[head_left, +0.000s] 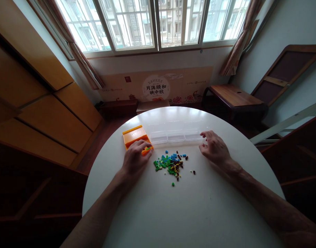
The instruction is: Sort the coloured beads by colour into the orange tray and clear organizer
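Note:
A heap of small toy bricks (171, 164), green, blue, yellow and brown, lies in the middle of a round white table (184, 206). My left hand (135, 157) rests on the near edge of an orange box (134, 136), with its fingers curled over a small green piece. My right hand (214, 147) lies on the table at the right end of a clear plastic compartment tray (175, 134), its fingers loosely spread and touching the tray's corner.
A wooden bench (234, 96) stands beyond the table on the right. Wooden cabinets (44, 113) line the left wall. A cardboard panel with printed characters (155, 86) leans under the barred window (152, 20).

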### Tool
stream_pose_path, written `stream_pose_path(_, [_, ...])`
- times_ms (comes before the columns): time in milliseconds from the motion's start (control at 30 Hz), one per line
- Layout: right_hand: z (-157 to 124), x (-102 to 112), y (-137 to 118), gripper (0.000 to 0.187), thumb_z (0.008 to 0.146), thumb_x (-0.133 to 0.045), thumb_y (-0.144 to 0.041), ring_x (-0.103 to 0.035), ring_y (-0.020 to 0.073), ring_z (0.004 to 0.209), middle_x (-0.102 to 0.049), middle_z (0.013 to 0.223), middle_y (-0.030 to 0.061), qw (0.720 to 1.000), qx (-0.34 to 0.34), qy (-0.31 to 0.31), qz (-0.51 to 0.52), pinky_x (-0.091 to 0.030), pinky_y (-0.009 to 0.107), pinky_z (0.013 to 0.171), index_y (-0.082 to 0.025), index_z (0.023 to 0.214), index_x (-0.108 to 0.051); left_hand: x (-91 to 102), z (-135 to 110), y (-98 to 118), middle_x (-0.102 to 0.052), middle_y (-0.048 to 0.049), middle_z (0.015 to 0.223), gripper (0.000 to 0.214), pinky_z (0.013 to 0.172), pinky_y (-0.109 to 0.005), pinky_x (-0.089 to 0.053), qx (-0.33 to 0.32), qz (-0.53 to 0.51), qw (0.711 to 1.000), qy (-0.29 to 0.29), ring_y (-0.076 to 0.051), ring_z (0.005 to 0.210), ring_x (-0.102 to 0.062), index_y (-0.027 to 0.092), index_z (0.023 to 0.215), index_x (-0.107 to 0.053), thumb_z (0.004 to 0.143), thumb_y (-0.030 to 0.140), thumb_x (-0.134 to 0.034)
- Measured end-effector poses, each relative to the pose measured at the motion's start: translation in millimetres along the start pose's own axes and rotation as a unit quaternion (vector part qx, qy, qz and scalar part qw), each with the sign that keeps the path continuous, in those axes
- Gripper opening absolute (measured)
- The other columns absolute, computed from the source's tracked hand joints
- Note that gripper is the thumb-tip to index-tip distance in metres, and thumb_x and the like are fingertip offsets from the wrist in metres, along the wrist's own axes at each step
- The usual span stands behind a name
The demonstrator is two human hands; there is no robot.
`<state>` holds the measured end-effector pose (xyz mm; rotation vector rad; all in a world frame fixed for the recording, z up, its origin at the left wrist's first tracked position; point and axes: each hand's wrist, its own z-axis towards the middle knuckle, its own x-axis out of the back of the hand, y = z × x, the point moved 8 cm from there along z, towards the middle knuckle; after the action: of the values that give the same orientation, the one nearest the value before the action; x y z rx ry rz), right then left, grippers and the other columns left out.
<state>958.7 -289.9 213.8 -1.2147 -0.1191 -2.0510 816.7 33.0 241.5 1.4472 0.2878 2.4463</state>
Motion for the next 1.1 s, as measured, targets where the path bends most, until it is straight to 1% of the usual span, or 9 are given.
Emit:
stream_pose_path(100, [1,8,-10,0.028,0.083,-0.062,-0.012,-0.063,0.0315,0.098,-0.065,0.103,0.0104,0.999,0.019,0.03,0.013,-0.052,0.045,0.088,-0.02,0.11,-0.06,0.9,-2,15,-0.077,-0.0059,0.104,0.009,0.085,-0.037,-0.057,-0.035,0.002,0.999,-0.003,-0.024,0.098,-0.071,0.022,0.1,-0.076,0.1,0.028,-0.07])
stream_pose_path(200, [-2,8,-30,0.021,0.086,-0.059,-0.008,-0.062,0.0289,0.094,-0.064,0.096,0.0074,0.994,0.064,0.018,0.084,-0.053,0.044,0.087,-0.022,0.101,-0.06,-7.9,-8,38,-0.077,-0.0043,0.099,0.01,0.072,-0.031,-0.054,-0.093,-0.027,0.994,-0.051,-0.021,0.088,-0.07,0.023,0.103,-0.076,0.102,0.031,-0.069])
stream_pose_path(333, [-14,-4,-69,0.019,0.092,-0.062,-0.011,-0.064,0.0276,0.099,-0.07,0.104,0.0074,0.964,0.172,-0.073,0.187,-0.056,0.043,0.088,-0.024,0.107,-0.065,-21.4,-17,60,-0.077,-0.0039,0.101,0.012,0.069,-0.028,-0.052,-0.15,-0.078,0.98,-0.109,-0.017,0.083,-0.07,0.025,0.111,-0.076,0.104,0.032,-0.069])
stream_pose_path(433, [-22,-11,-90,0.019,0.097,-0.066,-0.018,-0.066,0.0264,0.104,-0.072,0.113,0.0073,0.935,0.235,-0.132,0.23,-0.057,0.044,0.092,-0.025,0.114,-0.067,-28.0,-19,60,-0.075,-0.0038,0.1,0.015,0.073,-0.028,-0.055,-0.141,-0.103,0.977,-0.123,-0.017,0.084,-0.07,0.026,0.114,-0.076,0.104,0.036,-0.071])
stream_pose_path(533, [-27,-11,-102,0.025,0.099,-0.07,-0.025,-0.068,0.0253,0.106,-0.073,0.117,0.0068,0.913,0.268,-0.161,0.263,-0.059,0.045,0.097,-0.026,0.124,-0.066,-32.0,-20,59,-0.075,-0.0041,0.1,0.017,0.074,-0.029,-0.056,-0.153,-0.113,0.974,-0.124,-0.017,0.084,-0.07,0.027,0.114,-0.078,0.102,0.039,-0.074])
stream_pose_path(700, [-29,-13,-108,0.037,0.097,-0.075,-0.028,-0.068,0.0264,0.109,-0.073,0.122,0.0082,0.906,0.286,-0.171,0.26,-0.059,0.049,0.101,-0.027,0.133,-0.065,-33.5,-20,62,-0.076,-0.0038,0.1,0.013,0.07,-0.026,-0.052,-0.175,-0.116,0.972,-0.103,-0.015,0.08,-0.069,0.026,0.108,-0.08,0.106,0.034,-0.07])
stream_pose_path(967, [-28,-14,-103,0.033,0.098,-0.075,-0.027,-0.07,0.0256,0.111,-0.074,0.124,0.0075,0.911,0.285,-0.162,0.249,-0.059,0.048,0.103,-0.027,0.13,-0.067,-30.8,-20,70,-0.078,-0.0046,0.097,0.014,0.069,-0.026,-0.051,-0.21,-0.084,0.971,-0.081,-0.015,0.079,-0.07,0.025,0.104,-0.08,0.106,0.029,-0.067])
stream_pose_path(1033, [-26,-13,-100,0.03,0.099,-0.074,-0.026,-0.07,0.0252,0.111,-0.074,0.124,0.0073,0.914,0.278,-0.161,0.247,-0.06,0.047,0.102,-0.027,0.129,-0.068,-24.4,-17,67,-0.079,-0.0037,0.096,0.014,0.07,-0.027,-0.052,-0.201,-0.065,0.975,-0.063,-0.016,0.079,-0.071,0.025,0.102,-0.081,0.106,0.03,-0.068])
stream_pose_path(1100, [-25,-12,-96,0.027,0.1,-0.072,-0.026,-0.071,0.0251,0.112,-0.075,0.124,0.0075,0.918,0.266,-0.159,0.247,-0.06,0.047,0.102,-0.028,0.127,-0.069,-13.6,-11,55,-0.079,-0.0025,0.095,0.016,0.071,-0.028,-0.052,-0.163,-0.041,0.985,-0.03,-0.016,0.079,-0.071,0.026,0.1,-0.082,0.105,0.031,-0.068])
